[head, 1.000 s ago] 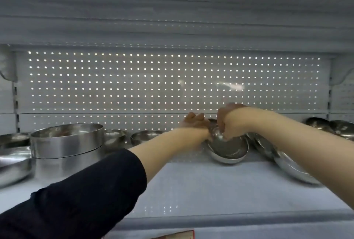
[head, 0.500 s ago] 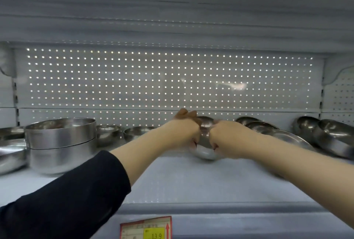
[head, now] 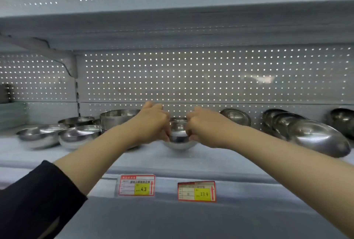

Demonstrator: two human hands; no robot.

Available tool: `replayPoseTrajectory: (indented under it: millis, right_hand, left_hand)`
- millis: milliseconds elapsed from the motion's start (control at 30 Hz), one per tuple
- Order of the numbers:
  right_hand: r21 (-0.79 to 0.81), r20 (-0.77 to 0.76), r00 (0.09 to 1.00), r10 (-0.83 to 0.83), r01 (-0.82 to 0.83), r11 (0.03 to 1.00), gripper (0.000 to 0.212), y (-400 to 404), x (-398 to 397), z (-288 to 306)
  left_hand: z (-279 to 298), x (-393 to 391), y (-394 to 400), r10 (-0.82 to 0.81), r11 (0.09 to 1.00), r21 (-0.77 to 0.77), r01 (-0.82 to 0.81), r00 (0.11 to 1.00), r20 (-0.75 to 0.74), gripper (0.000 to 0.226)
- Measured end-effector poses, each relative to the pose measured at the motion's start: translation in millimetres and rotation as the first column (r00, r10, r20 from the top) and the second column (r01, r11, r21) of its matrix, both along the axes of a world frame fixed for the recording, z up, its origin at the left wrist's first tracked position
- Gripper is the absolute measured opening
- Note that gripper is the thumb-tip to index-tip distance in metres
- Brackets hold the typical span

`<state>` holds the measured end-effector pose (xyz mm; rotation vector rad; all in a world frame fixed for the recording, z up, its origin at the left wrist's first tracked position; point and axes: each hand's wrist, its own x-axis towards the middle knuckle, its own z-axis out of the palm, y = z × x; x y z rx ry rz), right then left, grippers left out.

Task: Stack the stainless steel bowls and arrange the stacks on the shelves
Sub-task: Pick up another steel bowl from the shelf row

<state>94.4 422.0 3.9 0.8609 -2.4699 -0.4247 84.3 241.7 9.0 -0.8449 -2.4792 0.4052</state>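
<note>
Both hands, left hand (head: 153,124) and right hand (head: 206,126), fingers curled, gripping bowl stack (head: 179,137).

Lighting was even, cool and fairly bright. Backlight showed as white dots through the perforated back panel (head: 210,78), with a soft reflected patch at right. Specular glare streaked the tilted bowls (head: 316,137) at right. Shadows were faint on the shelf (head: 220,162). Overall image was soft; wide-angle distortion bowed the edges. Price tags (head: 137,185) were partly legible.

Small bowl (head: 180,139) mid-shelf (head: 210,160) between 2 hands, bowls left (head: 79,136), tilted bowls right (head: 318,137), 2 price tags (head: 136,185) below.
</note>
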Motion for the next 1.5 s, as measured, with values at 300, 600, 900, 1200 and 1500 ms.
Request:
replayPoseTrajectory:
  millis: [300, 600, 900, 1200, 1500]
  right_hand:
    - [-0.063, 0.022, 0.999, -0.037, 0.038, 0.997, 0.019, -25, 16, -8]
    - [-0.048, 0.003, 1.000, -0.014, 0.014, 0.999, 0.021, -33, 21, -17]
    - [-0.306, 0.029, 0.999, 0.017, -0.007, 0.952, 0.025, 41, 16, 30]
    - [-0.383, 0.051, 0.964, -0.263, 0.262, 0.886, 0.026, 183, -18, 66]
    - [-0.268, 0.240, 0.927, -0.287, 0.348, 0.899, 0.017, 199, -80, 48]
  left_hand:
    - [-4, 7, -19, 0.038, 0.998, -0.038, -0.040, 0.998, -0.042, 0.023]
    - [-13, 6, -27, 0.074, 0.996, -0.056, -0.075, 0.997, -0.014, 0.021]
    - [29, 12, 19, 0.168, 0.981, 0.102, -0.168, 0.986, 0.006, 0.034]
    - [48, -25, 177, 0.095, 0.964, 0.264, -0.044, 0.978, -0.185, 0.034]
    - [10, -93, 235, 0.275, 0.960, 0.080, -0.270, 0.960, -0.056, 0.028]
